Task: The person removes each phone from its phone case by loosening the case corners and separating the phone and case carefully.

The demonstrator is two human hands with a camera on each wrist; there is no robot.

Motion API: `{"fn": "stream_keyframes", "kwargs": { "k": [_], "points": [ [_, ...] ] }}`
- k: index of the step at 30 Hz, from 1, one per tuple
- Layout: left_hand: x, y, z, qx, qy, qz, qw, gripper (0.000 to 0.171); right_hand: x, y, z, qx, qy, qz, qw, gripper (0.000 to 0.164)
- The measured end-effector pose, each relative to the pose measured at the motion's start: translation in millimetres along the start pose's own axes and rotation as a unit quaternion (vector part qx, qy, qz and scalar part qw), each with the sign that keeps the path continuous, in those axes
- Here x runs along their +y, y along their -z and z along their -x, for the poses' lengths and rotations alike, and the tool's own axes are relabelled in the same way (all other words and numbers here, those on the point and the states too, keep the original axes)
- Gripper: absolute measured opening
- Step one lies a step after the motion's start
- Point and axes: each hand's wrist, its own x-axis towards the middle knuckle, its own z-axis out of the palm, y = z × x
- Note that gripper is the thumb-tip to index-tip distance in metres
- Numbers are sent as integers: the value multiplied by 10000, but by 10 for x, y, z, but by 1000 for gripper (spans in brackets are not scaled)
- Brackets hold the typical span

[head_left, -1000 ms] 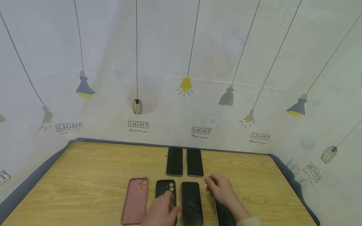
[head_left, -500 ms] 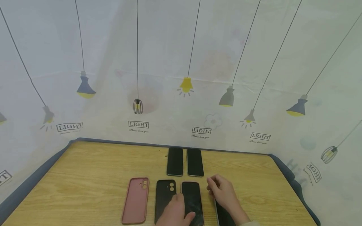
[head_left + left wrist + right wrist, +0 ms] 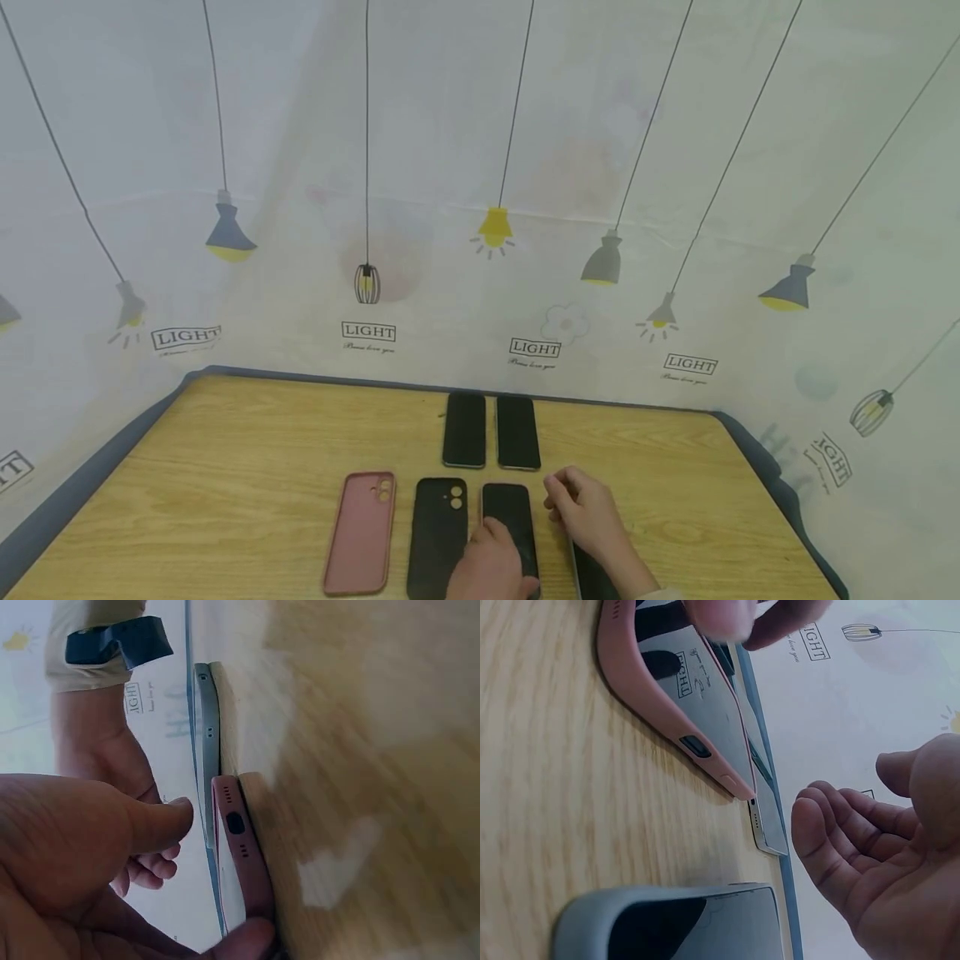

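Note:
My left hand (image 3: pixel 491 567) is over a dark-screened phone in a pink case (image 3: pixel 513 512). Its fingertips lie at the phone's left edge, and the thumb sits apart near the right edge. In the left wrist view, one fingertip (image 3: pixel 244 937) meets the side of the pink case (image 3: pixel 244 847). Loosely curled and holding nothing, my right hand (image 3: pixel 588 512) hovers above a phone in a grey case (image 3: pixel 592 575), which it partly hides. The right wrist view shows both phones, the pink-cased one (image 3: pixel 675 712) and the grey-cased one (image 3: pixel 705 926).
Left of the phones lie a black phone case (image 3: pixel 435 525) and a pink phone case (image 3: pixel 360 533), both with camera cutouts. Two black-screened phones, one (image 3: pixel 465 429) beside the other (image 3: pixel 517 433), lie near the back edge of the wooden table (image 3: pixel 285 433), against a lamp-printed curtain (image 3: pixel 450 150).
My left hand has moved right, from the black case across to the phone in the pink case. My right hand has stayed nearly in place.

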Motion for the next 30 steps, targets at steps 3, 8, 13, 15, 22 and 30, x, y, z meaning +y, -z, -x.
{"fn": "stream_keyframes", "kwargs": {
  "k": [3, 8, 13, 15, 22, 30],
  "points": [
    [50, -51, -6, 291, -50, -749, 9968, 90, 4, -7, 2, -23, 14, 37, 10000, 20],
    [73, -94, -24, 527, -212, -1471, 9875, 94, 19, -12, -8, -31, -85, 134, 9999, 18],
    [86, -77, -44, 582, -416, -1859, 9800, 98, 40, 6, -12, 9, -193, 176, 9997, 18],
    [86, -70, -53, 576, -580, -2160, 9730, 99, 44, 14, -10, 30, -220, 208, 9995, 18],
    [112, -13, -125, -155, -507, -1931, 9798, 99, 79, 34, -32, 46, -339, 132, 9993, 18],
    [60, 59, -258, -925, 143, -20, 9956, 106, 117, 71, -30, 75, -397, -27, 9992, 19]
  ]
}}
